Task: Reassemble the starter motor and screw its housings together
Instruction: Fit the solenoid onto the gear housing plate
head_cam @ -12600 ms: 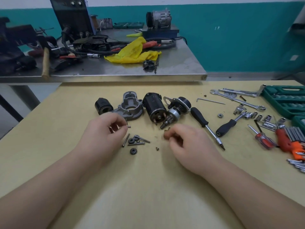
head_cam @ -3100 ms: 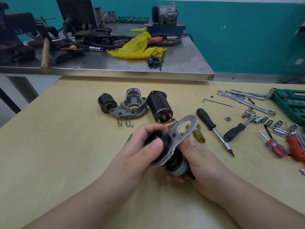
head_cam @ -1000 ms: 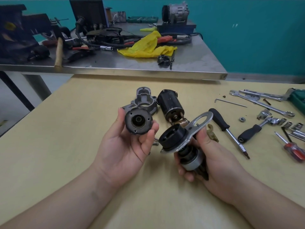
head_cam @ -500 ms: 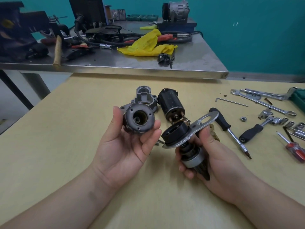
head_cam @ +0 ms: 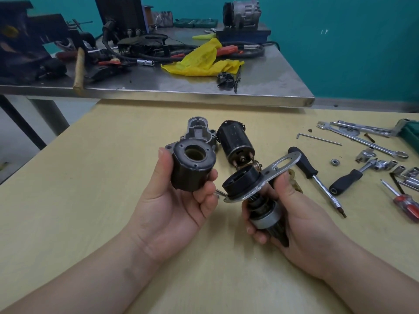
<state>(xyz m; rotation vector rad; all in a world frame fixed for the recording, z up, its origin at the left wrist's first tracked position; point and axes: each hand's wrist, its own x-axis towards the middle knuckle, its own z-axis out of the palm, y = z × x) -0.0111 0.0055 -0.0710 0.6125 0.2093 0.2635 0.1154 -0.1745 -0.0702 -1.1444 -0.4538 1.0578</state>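
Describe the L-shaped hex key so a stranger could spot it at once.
Look at the right half of the yellow table, where the tools lie. Just nearer than the long spanners lies the hex key: a thin bare steel rod with one short bent end, no handle, unlike the black-handled screwdriver.

I see a black cylindrical housing [head_cam: 192, 169] with a pale bore, a black cup on a silver plate [head_cam: 272, 172]. Table [head_cam: 90, 200] tan, wall [head_cam: 340, 53] teal, rag [head_cam: 204, 61] yellow, small screwdriver [head_cam: 405, 206] red-handled, bench [head_cam: 260, 82] grey steel.
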